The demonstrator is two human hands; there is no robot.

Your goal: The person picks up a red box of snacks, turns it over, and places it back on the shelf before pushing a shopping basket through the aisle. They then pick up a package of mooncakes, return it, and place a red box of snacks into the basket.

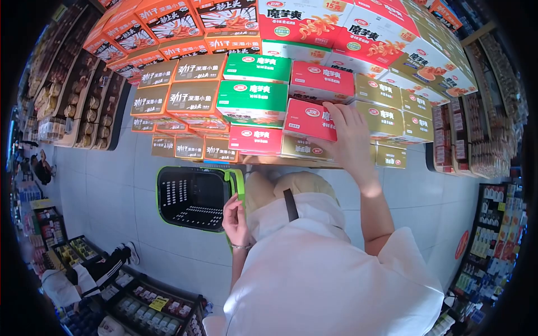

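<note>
My right hand (352, 134) grips the right end of a red snack box (305, 119), thumb underneath and fingers over the top. The box sits in the front of a stacked display, just above a gold box (305, 147) and beside a green box (252, 101). Lower down, my left hand (235, 221) has its fingers curled at the green handle (234, 182) of a black shopping basket (193, 196). Part of that handle is hidden behind the hand. No goods show inside the basket.
Orange boxes (168, 22) and gold boxes (386, 120) fill the rest of the display. Shelves of packaged goods (92, 106) stand at left, with more racks (487, 218) at right. Another person (84, 280) is at lower left. Pale floor tiles (106, 196) lie between.
</note>
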